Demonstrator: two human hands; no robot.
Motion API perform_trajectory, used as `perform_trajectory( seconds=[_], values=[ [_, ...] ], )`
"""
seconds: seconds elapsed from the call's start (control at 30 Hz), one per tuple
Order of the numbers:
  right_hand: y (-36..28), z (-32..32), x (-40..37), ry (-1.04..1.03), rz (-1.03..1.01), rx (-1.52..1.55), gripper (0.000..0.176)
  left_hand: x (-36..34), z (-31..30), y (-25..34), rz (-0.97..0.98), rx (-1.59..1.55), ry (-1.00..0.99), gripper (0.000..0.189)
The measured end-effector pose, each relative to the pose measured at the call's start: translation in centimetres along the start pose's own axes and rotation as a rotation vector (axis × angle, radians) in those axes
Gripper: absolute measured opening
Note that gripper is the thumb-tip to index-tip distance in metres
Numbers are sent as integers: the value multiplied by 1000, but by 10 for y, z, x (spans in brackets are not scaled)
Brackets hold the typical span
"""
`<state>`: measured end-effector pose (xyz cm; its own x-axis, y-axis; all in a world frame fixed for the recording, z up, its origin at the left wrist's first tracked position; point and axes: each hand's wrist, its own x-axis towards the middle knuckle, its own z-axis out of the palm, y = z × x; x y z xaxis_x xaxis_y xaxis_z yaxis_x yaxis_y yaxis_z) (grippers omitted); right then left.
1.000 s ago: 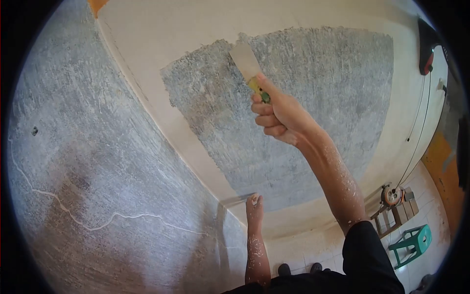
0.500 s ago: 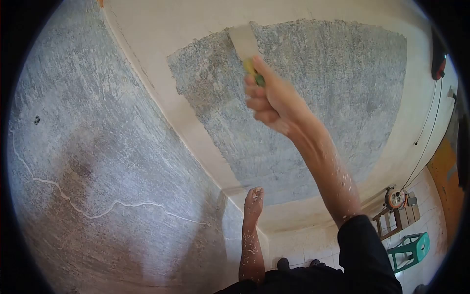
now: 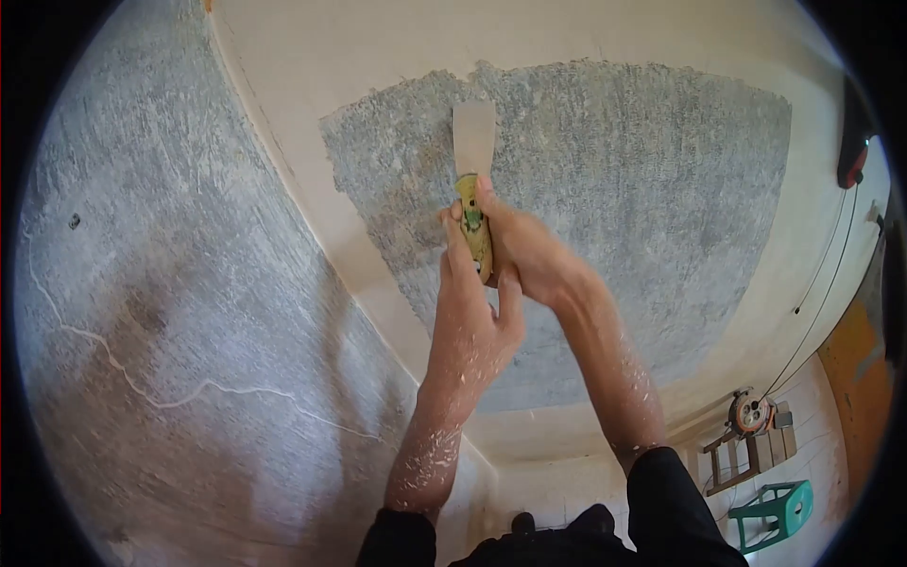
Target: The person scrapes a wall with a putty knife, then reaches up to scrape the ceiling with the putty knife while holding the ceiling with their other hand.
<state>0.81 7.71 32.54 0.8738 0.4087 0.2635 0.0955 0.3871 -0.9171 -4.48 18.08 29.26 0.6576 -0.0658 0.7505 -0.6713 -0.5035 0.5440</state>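
Note:
A scraper with a wide flat metal blade (image 3: pixel 474 137) and a worn yellow-green handle (image 3: pixel 475 231) points up in front of the wall. My right hand (image 3: pixel 524 244) is closed round the handle from the right, its thumb lying near the blade's base. From below and the left, my left hand (image 3: pixel 472 307) also grips the handle, fingers along its left side and thumb on the right. Behind the blade is a rough grey patch (image 3: pixel 624 189) of wall, edged by cream coating (image 3: pixel 605 33). Pale flakes cling to both forearms.
The adjoining grey wall (image 3: pixel 189 283) on the left carries a wavy white line. At lower right are a green plastic stool (image 3: pixel 789 510), a small wooden bench (image 3: pixel 779 439) and a round device (image 3: pixel 751 413) with a cord. A dark and red object (image 3: pixel 855 161) hangs at upper right.
My right hand has brought the scraper down from the patch's upper edge. My left hand has risen from low down, where it was apart from the tool, and now holds the handle.

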Motion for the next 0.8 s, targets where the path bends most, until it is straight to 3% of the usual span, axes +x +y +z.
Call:
perform_trajectory(
  seconds=[0.07,0.1,0.2,0.3,0.37,0.4,0.43,0.5,0.57,0.67,0.7,0.8],
  values=[
    [-8,-8,-4,-6,-31,-122,58,9,9,-5,116,199,101,59],
    [-14,-11,-7,-12,-46,-185,59,14,10,11,-25,163,115,57],
    [-37,-22,-9,-105,-70,-485,56,26,12,35,-26,302,188,52],
    [-40,-37,-27,68,-215,-541,47,40,8,43,-41,441,247,43],
    [-20,-66,-50,246,-564,-629,41,45,-2,66,-217,527,178,38],
    [-5,-84,-65,437,-655,-636,35,47,-4,73,-306,563,143,36],
    [14,-105,-82,632,-739,-639,31,46,-2,70,-239,545,205,35],
    [61,-148,-107,970,-838,-802,38,48,3,64,-157,491,292,34],
    [96,-173,-118,1099,-747,-1007,54,51,2,75,-198,406,314,34],
    [142,-222,-131,1067,-455,-1254,73,48,8,72,-197,407,341,33],
    [152,-235,-133,1022,-430,-1240,81,48,9,72,-198,401,347,34],
    [166,-248,-133,990,-438,-1368,84,54,8,82,-271,324,333,34]
  ],
)
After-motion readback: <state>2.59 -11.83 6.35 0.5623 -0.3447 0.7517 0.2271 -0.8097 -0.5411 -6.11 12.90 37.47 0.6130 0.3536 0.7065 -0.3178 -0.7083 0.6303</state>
